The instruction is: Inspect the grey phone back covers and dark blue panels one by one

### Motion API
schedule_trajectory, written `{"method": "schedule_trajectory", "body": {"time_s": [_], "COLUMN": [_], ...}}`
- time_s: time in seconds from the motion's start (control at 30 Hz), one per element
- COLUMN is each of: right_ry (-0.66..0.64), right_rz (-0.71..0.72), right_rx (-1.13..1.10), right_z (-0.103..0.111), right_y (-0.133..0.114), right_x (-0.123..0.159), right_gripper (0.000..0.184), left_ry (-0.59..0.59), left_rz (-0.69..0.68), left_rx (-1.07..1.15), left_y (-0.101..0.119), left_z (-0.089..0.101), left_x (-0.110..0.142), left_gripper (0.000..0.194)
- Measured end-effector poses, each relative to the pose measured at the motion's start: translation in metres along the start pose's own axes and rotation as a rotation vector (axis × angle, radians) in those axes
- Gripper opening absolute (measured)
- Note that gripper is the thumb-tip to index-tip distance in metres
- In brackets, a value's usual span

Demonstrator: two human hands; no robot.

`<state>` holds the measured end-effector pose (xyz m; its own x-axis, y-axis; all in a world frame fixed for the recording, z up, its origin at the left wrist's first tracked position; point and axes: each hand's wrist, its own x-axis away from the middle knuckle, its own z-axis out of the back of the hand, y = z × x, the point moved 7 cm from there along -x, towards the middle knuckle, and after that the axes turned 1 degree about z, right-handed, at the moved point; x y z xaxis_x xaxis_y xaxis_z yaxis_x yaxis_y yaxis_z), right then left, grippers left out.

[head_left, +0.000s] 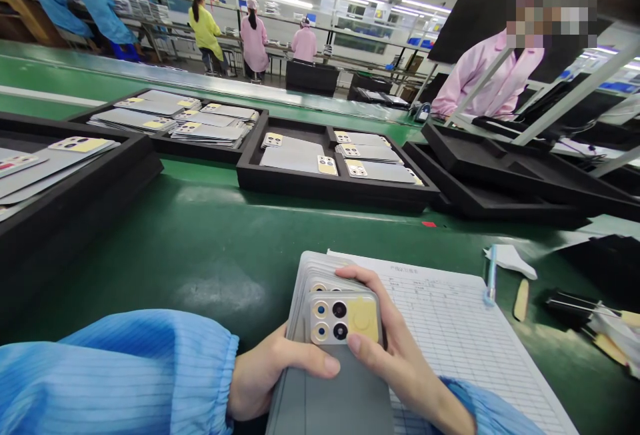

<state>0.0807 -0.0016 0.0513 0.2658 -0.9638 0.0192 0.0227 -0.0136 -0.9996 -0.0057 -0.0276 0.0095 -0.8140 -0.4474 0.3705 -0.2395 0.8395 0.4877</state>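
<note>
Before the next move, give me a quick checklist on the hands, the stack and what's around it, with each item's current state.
1. Left hand on the stack of phone back covers: ok, thumb across its upper face.
2. Right hand on the stack: ok, fingers around the top cover's far right corner.
3. Stack squared up: not ok, the edges are staggered at the far left.
4. Yellow film on the top cover's camera section: ok, in place.
5. Blue pen away from the stack: ok, at the ruled form's right edge.
6. Lower covers undamaged: cannot tell, mostly hidden.
</note>
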Motion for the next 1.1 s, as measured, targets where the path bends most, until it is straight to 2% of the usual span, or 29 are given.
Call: {"method": "schedule_trajectory", "body": {"time_s": [0.23,0.43,0.57,0.9,1.0,1.1], "right_ry": [-0.03,-0.017,-0.009,-0.006,0.002,0.004], "right_rz": [0.026,0.096,0.084,0.028,0.003,-0.011], "right_rx": [0.044,0.158,0.159,0.098,0.082,0.056], "right_z": [0.0,0.001,0.0,-0.002,-0.002,-0.003], "right_y": [-0.002,-0.006,-0.006,-0.003,-0.002,-0.002], "right_x": [0.0,0.0,-0.001,-0.002,-0.002,-0.001], "right_gripper": [0.046,0.05,0.05,0.05,0.049,0.048], "left_ry": [0.03,0.038,0.024,0.025,-0.009,0.005], "left_rz": [-0.01,-0.23,-0.274,-0.192,-0.141,-0.082], "left_rx": [-0.019,-0.193,-0.243,-0.159,-0.114,-0.084], "left_y": [0.001,0.014,0.015,0.009,0.009,0.007], "left_z": [0.0,-0.001,-0.001,0.002,-0.003,-0.003], "left_x": [0.003,0.002,0.002,0.001,0.001,0.001], "left_gripper": [0.051,0.043,0.047,0.052,0.053,0.051]}}
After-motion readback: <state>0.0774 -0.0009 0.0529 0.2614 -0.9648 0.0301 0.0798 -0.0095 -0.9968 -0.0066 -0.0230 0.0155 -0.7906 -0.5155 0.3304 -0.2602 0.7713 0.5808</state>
